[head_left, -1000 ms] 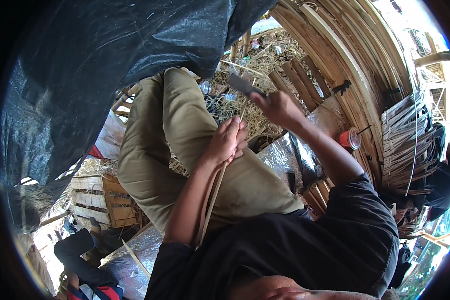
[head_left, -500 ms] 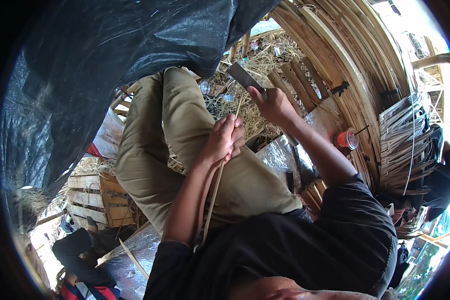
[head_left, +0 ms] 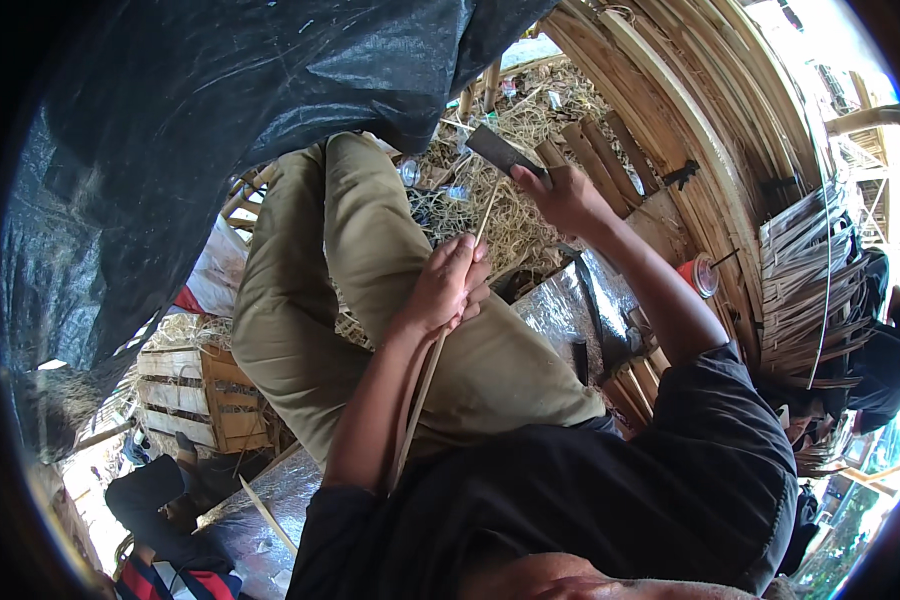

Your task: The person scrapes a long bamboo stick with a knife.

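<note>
My left hand point(head_left: 448, 288) is closed around a thin bamboo strip point(head_left: 419, 405) above my thigh. The strip runs slantwise from beside my left forearm up through the fist, and its thin tip sticks out beyond the fingers. In my right hand point(head_left: 567, 203) is a knife with a broad, dark, square-ended blade point(head_left: 499, 151). My fingers wrap its handle and mostly hide it. The blade points up and to the left, beyond the strip's tip and apart from my left hand.
Long bamboo slats point(head_left: 685, 90) are stacked at the right, near a red cup point(head_left: 697, 275). A dark tarp point(head_left: 170, 150) hangs at the upper left. Straw and shavings point(head_left: 510, 225) litter the ground. A wooden crate point(head_left: 175, 395) stands at the left; another person's leg point(head_left: 145, 497) is below it.
My right hand and the knife have moved right and slightly down, away from the strip. The left hand has shifted slightly downward, still gripping the strip.
</note>
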The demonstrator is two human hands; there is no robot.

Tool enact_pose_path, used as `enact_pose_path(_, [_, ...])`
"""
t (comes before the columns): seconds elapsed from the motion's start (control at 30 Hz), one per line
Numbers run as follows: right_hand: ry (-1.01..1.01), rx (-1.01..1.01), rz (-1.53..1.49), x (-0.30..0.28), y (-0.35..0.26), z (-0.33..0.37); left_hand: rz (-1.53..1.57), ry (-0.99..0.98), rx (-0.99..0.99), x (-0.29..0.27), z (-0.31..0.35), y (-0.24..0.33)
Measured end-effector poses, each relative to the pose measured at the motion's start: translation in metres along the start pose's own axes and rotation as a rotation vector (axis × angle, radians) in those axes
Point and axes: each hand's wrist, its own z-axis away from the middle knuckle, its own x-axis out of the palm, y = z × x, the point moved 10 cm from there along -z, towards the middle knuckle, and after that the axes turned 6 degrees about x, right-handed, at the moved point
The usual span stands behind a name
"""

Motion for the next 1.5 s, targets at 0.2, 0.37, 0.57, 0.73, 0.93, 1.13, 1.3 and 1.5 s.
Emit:
enact_pose_path(0.2, [-0.087, 0.125, 0.076, 0.005, -0.002, 0.000, 0.010, 0.004, -0.009, 0.001, -0.003, 0.001])
enact_pose_path(0.37, [-0.210, 0.146, 0.047, 0.021, 0.000, 0.002, 0.009, 0.004, -0.012, 0.000, -0.007, 0.002])
enact_pose_path(0.57, [-0.127, 0.013, -0.012, 0.020, -0.011, -0.003, 0.021, 0.018, -0.002, -0.001, -0.005, 0.001])
enact_pose_path(0.73, [-0.146, -0.106, 0.000, 0.015, -0.027, 0.008, 0.030, 0.010, 0.003, -0.004, -0.004, 0.000])
enact_pose_path(0.93, [-0.008, -0.095, 0.046, 0.014, -0.027, 0.017, 0.122, -0.004, -0.005, -0.003, -0.001, 0.000])
enact_pose_path(1.13, [-0.006, -0.067, 0.021, 0.016, -0.026, 0.020, 0.116, 0.000, -0.007, -0.002, 0.000, 0.002])
enact_pose_path(1.3, [-0.075, 0.030, 0.000, 0.004, -0.020, 0.005, 0.087, -0.022, 0.011, 0.000, -0.003, 0.004])
enact_pose_path(1.5, [-0.073, -0.053, 0.053, 0.010, -0.028, 0.003, 0.115, 0.014, -0.002, -0.006, -0.003, 0.000])
